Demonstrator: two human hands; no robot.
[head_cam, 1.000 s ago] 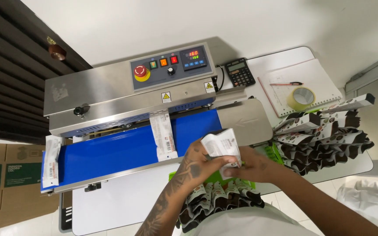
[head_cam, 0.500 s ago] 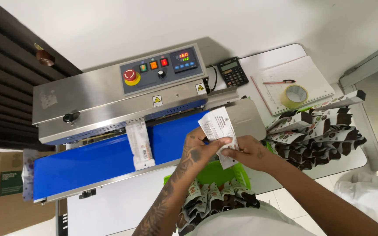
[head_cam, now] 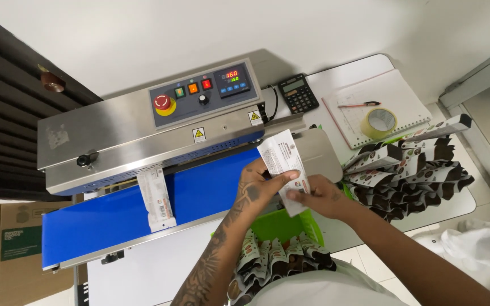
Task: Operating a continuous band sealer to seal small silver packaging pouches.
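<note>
A long stainless-steel band sealing machine [head_cam: 143, 133] with a grey control panel is seen across the upper left, and its flat blue conveyor belt [head_cam: 109, 218] runs below it from nine o'clock towards the centre. A white table [head_cam: 347, 85] carries the machine and the items at two o'clock. A heap of brown-and-white printed pouches [head_cam: 409, 175] is piled at three o'clock, beside the steel plate at the belt's end. A white spiral notebook [head_cam: 381, 96] lies at two o'clock, with a roll of clear yellowish tape [head_cam: 380, 123] resting on it and a red pen [head_cam: 358, 104] just above the roll. A green plastic basket [head_cam: 279, 226] holding more printed pouches is seen at six o'clock, beneath the hands. A black calculator [head_cam: 298, 93] sits at one o'clock, just right of the control panel. One white sealed pouch [head_cam: 156, 198] lies on the belt at eight o'clock. A white flat pouch with printed label [head_cam: 283, 164] is held near the centre, tilted over the belt's right end. It is pinched from the left by the tattooed left hand [head_cam: 253, 192], fingers closed on it, and gripped at its lower edge by the right hand [head_cam: 319, 195].
</note>
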